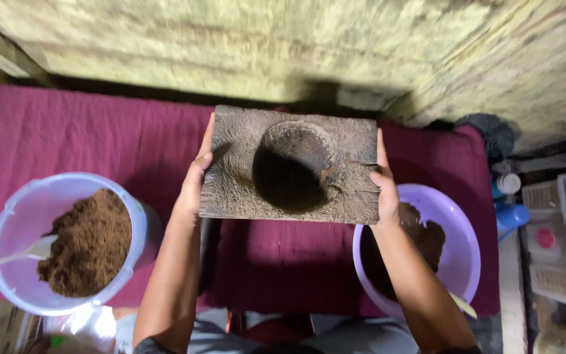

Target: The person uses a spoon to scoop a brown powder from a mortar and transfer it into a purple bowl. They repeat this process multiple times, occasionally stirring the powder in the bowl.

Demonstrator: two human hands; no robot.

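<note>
Far to the left of the left hand, a pale blue bucket [14,216] holds brown powder [90,239] with a white spoon [31,250] resting in it. The left hand [198,174] clamps the left edge of a dark wooden block [237,170], thumb on top. The block, with a round hollow [293,167] in its middle, is held up between both hands over a maroon cloth [86,137]. The right hand [384,180] clamps the opposite edge the same way. Just below that hand, a lilac basin [463,242] holds dark brown material [427,236].
</note>
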